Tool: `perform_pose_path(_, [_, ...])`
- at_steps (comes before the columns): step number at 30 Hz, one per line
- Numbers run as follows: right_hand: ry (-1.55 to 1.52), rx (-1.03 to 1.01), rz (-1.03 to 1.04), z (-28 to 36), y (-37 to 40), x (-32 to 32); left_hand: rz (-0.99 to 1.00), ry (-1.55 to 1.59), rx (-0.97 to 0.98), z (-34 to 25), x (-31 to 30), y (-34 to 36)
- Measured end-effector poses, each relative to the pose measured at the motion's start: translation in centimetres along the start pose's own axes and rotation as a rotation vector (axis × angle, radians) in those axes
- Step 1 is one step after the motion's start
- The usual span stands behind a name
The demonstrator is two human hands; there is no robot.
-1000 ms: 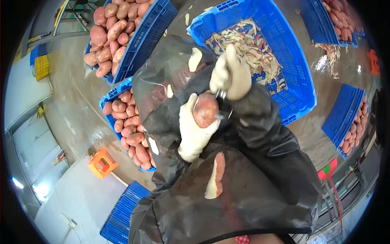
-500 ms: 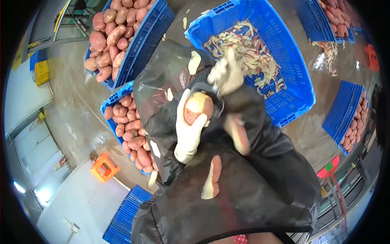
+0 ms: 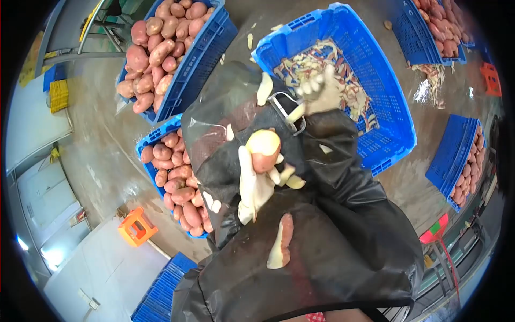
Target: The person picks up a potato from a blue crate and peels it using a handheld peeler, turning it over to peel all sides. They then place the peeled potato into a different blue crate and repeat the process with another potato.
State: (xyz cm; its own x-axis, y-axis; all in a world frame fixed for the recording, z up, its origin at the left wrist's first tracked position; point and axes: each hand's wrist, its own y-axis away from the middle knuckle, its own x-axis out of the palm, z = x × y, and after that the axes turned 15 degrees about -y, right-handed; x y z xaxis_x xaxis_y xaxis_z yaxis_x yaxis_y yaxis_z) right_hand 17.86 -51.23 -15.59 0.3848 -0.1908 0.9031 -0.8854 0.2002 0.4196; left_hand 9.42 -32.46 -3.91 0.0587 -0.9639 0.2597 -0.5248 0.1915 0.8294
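My left hand, in a pale glove, is closed around a partly peeled potato. The potato's top is bare yellow; red skin shows lower down. My right hand, gloved too, grips a metal-framed peeler up and to the right of the potato, apart from it. A strip of peel hangs at the peeler's frame. More peel lies on my dark apron, including a long red and yellow piece and smaller bits beside my left hand.
Beyond my right hand stands a blue crate with peelings in its bottom. Two blue crates of unpeeled potatoes are at left. More potato crates stand at right. An orange stool and stacked blue crates are lower left.
My right hand and the peeler have moved away from the potato, up and right. More of the potato's top is bare, and fresh peel lies near my left hand.
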Motion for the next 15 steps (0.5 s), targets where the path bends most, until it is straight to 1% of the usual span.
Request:
perform_pose_path(2, [-0.243, 0.254, 0.221, -1.4, 3.7, 3.4, 0.088, 0.125, -0.069, -0.2, -0.4, 0.2])
perform_pose_path(3, [-0.074, 0.322, 0.29, -3.2, 5.0, 4.1, 0.197, 0.097, -0.078, 0.8, -1.1, 0.0])
perform_pose_path(4, [0.136, 0.235, 0.078, -4.2, 5.6, 4.5, 0.113, -0.126, 0.003, -0.1, -1.3, 0.8])
perform_pose_path(6, [-0.013, 0.342, -0.036, -3.9, 4.1, 3.3, -0.169, -0.622, 0.185, -1.7, -1.1, 1.4])
perform_pose_path(7, [0.038, 0.323, 0.01, -4.2, 4.1, 3.9, -0.355, -0.836, 0.669, -2.1, -1.3, 0.4])
perform_pose_path(8, [0.082, 0.301, 0.035, -4.7, 4.8, 4.2, -0.272, -0.888, 0.855, -2.5, -1.8, 0.9])
perform_pose_path(9, [0.112, 0.329, 0.025, -5.0, 5.0, 4.6, -0.173, -0.977, 0.82, -2.1, -1.8, 0.5])
perform_pose_path(10, [0.21, 0.293, 0.022, -5.4, 5.0, 4.9, -0.072, -1.056, 0.803, -1.9, -1.6, -0.5])
perform_pose_path(11, [0.236, 0.292, 0.027, -5.4, 4.4, 4.6, -0.074, -1.079, 0.752, -2.0, -1.9, -1.4])
perform_pose_path(12, [0.258, 0.286, 0.031, -5.4, 3.7, 4.2, -0.117, -1.078, 0.795, -2.0, -2.1, -2.1])
perform_pose_path(14, [0.493, -0.017, 0.036, -3.6, 1.4, 3.9, -0.152, -1.383, 0.887, -4.0, -1.8, -1.7])
perform_pose_path(15, [0.309, -0.031, -0.065, -2.3, -0.2, 3.5, -0.172, -1.212, 0.76, -4.2, -1.5, -0.9])
